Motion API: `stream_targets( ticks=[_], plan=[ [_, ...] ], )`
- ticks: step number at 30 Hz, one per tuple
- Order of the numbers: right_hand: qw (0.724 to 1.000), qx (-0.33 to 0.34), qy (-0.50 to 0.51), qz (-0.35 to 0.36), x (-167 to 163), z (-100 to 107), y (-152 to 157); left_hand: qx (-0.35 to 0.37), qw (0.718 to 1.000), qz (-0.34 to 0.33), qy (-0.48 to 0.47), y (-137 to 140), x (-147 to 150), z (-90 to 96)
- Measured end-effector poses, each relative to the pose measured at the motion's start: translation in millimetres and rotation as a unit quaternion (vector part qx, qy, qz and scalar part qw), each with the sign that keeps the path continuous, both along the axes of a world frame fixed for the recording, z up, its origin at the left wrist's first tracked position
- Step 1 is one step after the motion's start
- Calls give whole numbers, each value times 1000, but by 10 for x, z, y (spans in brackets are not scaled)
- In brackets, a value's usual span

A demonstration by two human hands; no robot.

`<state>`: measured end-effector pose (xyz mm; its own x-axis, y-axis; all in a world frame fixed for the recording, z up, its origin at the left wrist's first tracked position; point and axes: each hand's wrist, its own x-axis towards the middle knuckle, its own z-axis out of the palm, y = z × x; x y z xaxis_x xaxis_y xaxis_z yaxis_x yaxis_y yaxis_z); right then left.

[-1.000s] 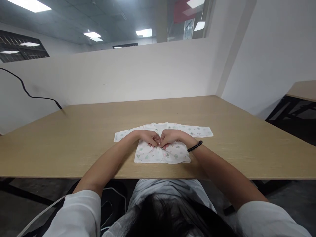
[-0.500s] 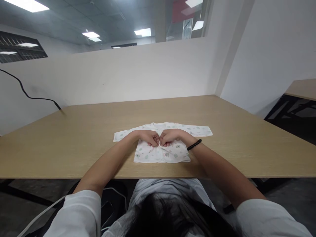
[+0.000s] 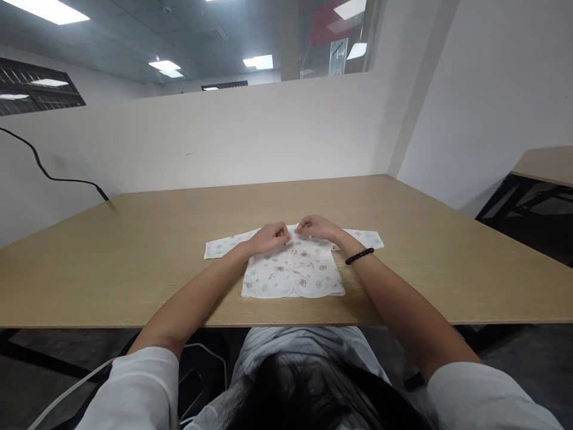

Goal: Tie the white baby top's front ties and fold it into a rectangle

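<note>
A small white baby shirt (image 3: 293, 275) with a print of little green, pink and dark figures lies spread on the table, sleeves out to both sides and hem toward me. My left hand (image 3: 271, 237) is over the upper front, its fingers pinched at the cloth by the neckline. Close beside it, slightly higher, my right hand (image 3: 317, 227) is curled with its fingertips at the other side of the neck opening. Both hands cover parts of the collar and shoulders, and the exact grip is partly hidden. A black beaded bracelet (image 3: 359, 256) circles my right wrist.
The wooden table (image 3: 147, 257) ends at a low white wall (image 3: 250, 137) behind the shirt. A black cable (image 3: 71, 178) comes down at the far left corner. Another table (image 3: 548, 164) stands at the right.
Both hands have moved up from the middle of the shirt's front to its neckline, the right one farther. The gathered cloth at the middle now lies flatter.
</note>
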<state>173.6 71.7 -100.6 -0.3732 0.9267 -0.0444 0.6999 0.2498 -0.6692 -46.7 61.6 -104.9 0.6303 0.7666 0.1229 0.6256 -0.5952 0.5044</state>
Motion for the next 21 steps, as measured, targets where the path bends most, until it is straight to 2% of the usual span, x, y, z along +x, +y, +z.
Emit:
stream_targets(
  ticks=[2,4,7,10,13,16,19,21],
  plan=[
    [989,86,-57,-107,59,-89,82,67,997,38,-7,-12,28,-58],
    [972,112,-133,-156,96,-224,144,71,995,41,52,-18,35,-129],
    [964,90,-212,-136,127,-432,203,15,986,42,163,-1,4,-217],
    [964,79,-229,-108,172,-548,262,-4,974,69,215,42,-36,-249],
    [970,94,-209,-86,248,-562,336,-4,968,101,231,90,-60,-250],
    [974,121,-173,-81,320,-524,388,4,958,169,233,153,-96,-246],
    [962,170,-174,-121,346,-449,393,35,941,233,243,240,-171,-215],
    [952,196,-179,-155,338,-373,375,53,936,245,249,301,-235,-172]
  ],
)
